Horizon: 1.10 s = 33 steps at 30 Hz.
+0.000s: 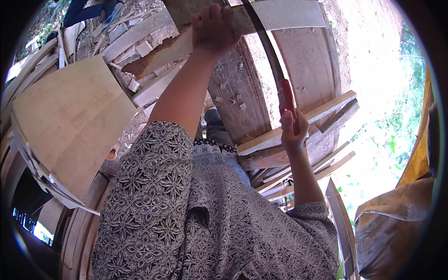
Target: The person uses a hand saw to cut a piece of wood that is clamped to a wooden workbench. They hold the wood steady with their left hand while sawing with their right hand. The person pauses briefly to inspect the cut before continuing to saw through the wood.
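My left hand (215, 30) presses down on a rough-edged wooden board (289, 15), its fingers curled over the far side. That board runs left to right, with a dark, bark-like edge at its left end, and lies across a wide brown plank (240, 88). In my right hand (294, 128) is the red handle of a hand saw (270, 53), with fingers wrapped round it. The long, dark curved-looking blade crosses the board just to the right of my left hand and points away from me. The blade's tip is cut off by the top of the view.
Pale plywood sheets (70, 121) are stacked at the left. Wooden rails (298, 122) and more planks (303, 65) stand at the right. Scraps and offcuts litter the ground at the upper left, near another person's leg (84, 14). A yellowish-brown sheet (396, 210) hangs at the lower right.
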Motion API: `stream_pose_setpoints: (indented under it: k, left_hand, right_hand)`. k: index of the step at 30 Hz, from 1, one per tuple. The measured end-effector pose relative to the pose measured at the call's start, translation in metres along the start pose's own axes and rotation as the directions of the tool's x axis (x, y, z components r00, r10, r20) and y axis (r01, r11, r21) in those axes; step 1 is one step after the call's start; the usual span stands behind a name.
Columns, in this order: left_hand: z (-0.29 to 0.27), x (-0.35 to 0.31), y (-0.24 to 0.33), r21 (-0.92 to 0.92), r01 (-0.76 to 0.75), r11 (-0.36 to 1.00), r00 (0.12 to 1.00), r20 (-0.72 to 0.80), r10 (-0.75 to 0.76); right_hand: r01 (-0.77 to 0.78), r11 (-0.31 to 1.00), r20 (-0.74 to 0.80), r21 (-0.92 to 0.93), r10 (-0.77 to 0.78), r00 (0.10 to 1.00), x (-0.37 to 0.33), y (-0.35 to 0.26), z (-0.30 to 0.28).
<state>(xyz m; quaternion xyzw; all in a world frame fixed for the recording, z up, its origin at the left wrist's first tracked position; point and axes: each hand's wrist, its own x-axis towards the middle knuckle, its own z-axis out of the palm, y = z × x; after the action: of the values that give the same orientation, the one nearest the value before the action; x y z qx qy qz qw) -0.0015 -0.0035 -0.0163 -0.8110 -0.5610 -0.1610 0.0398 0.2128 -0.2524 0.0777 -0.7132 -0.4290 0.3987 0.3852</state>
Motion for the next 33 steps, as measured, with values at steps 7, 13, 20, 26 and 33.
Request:
stream_pose_setpoints:
  k: [7, 13, 20, 26, 33]
  left_hand:
    - [0.006, 0.022, 0.001, 0.134, 0.243, 0.961, 0.967, 0.049, -0.252]
    - [0.011, 0.016, -0.006, 0.12, 0.125, 0.985, 0.992, -0.004, -0.126]
    - [0.004, 0.007, -0.008, 0.091, -0.002, 0.996, 0.997, 0.077, -0.005]
    - [-0.008, 0.002, -0.001, -0.084, -0.121, 0.989, 0.99, 0.065, 0.127]
    - [-0.009, 0.021, -0.006, -0.224, 0.003, 0.975, 0.992, 0.12, 0.025]
  right_hand:
    - [0.102, 0.995, -0.055, 0.0, -0.102, 0.993, 0.06, 0.003, 0.021]
    - [-0.016, 0.999, 0.047, 0.048, 0.014, 0.999, 0.053, -0.026, -0.013]
    - [-0.022, 0.998, 0.109, 0.058, 0.016, 0.994, -0.014, -0.056, -0.045]
    - [0.063, 0.991, 0.083, 0.119, -0.073, 0.994, -0.023, -0.114, -0.055]
    - [0.015, 0.993, -0.016, -0.115, -0.017, 1.0, -0.014, -0.17, -0.041]
